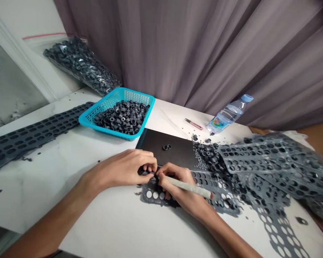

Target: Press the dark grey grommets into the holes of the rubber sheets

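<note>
Tabletop edges: the white tabletop [118, 222] has its near edge slanting across the lower left of the frame.
Room for moving: white surface shows at lower centre, between the forearms; mid-frame is tighter, with the blue basket [107, 133] above the left hand [133, 166] and piled perforated sheets [258, 157] at right.
Tool axis: the pale-handled tool [188, 186] lies aslant at centre, red-marked end toward lower right, other end toward the left hand (its tip is hidden by fingers).
Sheet axis: the holed dark sheet [153, 186] beneath the hands runs left to right, dipping rightward.
Right hand [179, 172]: pinching the tool.
Left hand: fingers curled, thumb near forefinger over the sheet's left end; cannot tell whether anything is pinched.
</note>
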### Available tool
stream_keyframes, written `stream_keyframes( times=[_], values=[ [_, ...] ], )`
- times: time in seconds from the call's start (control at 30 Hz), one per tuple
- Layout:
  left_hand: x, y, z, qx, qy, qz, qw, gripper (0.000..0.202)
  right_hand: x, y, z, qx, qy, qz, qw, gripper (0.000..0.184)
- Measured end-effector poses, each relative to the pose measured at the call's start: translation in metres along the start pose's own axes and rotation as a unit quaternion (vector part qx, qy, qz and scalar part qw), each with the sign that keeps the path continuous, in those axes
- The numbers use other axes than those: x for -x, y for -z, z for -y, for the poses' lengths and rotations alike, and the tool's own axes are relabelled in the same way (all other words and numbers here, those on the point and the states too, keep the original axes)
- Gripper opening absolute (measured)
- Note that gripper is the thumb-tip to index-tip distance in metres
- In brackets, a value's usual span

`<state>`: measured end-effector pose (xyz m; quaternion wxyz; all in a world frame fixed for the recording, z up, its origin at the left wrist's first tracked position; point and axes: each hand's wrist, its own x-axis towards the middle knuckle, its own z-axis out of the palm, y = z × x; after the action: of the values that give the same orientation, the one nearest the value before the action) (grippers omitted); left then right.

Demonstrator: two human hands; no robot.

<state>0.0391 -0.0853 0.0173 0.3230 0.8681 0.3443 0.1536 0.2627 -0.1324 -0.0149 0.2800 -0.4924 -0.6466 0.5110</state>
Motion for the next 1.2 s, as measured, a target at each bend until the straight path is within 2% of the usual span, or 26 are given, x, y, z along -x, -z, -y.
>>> stream_keyframes(
  times=[0.13,0.27,0.33,0.4,0.43,0.47,0.6,0.8,0.97,1.2],
  values=[
    [0.002,-0.003,0.003,0.02,-0.012,0.0,1.0,0.009,0.0,-0.003,-0.004,0.048,0.046,-0.01,0.998,0.02],
    [0.004,0.002,-0.002,0.064,-0.024,-0.014,0.998,0.014,0.001,-0.004,-0.005,0.074,0.075,-0.032,0.994,0.016],
    [0.004,0.009,-0.006,0.12,-0.015,-0.092,0.988,0.013,0.002,-0.004,-0.004,0.049,0.052,-0.029,0.997,0.016],
    [0.003,0.017,-0.009,0.187,0.013,-0.195,0.963,0.015,0.003,-0.003,-0.004,-0.012,0.016,-0.018,1.0,0.016],
    [0.001,0.02,-0.009,0.218,0.028,-0.231,0.948,0.017,0.003,-0.002,-0.004,-0.049,0.004,-0.018,0.999,0.017],
    [0.0,0.021,-0.009,0.248,0.041,-0.244,0.937,0.019,0.002,-0.001,-0.004,-0.084,-0.001,-0.022,0.996,0.018],
    [-0.006,0.013,-0.006,0.362,0.077,-0.192,0.909,0.027,-0.004,0.0,-0.009,-0.146,0.023,-0.084,0.985,0.026],
    [-0.01,-0.009,-0.003,0.502,0.164,-0.141,0.838,0.032,-0.012,-0.001,-0.017,-0.094,0.032,-0.139,0.985,0.029],
    [-0.014,-0.017,-0.004,0.544,0.17,-0.098,0.816,0.032,-0.013,-0.001,-0.02,-0.074,0.025,-0.161,0.984,0.029],
    [-0.012,-0.016,-0.007,0.569,0.182,-0.085,0.797,0.029,-0.012,0.001,-0.018,-0.057,0.026,-0.161,0.985,0.027]
  ],
)
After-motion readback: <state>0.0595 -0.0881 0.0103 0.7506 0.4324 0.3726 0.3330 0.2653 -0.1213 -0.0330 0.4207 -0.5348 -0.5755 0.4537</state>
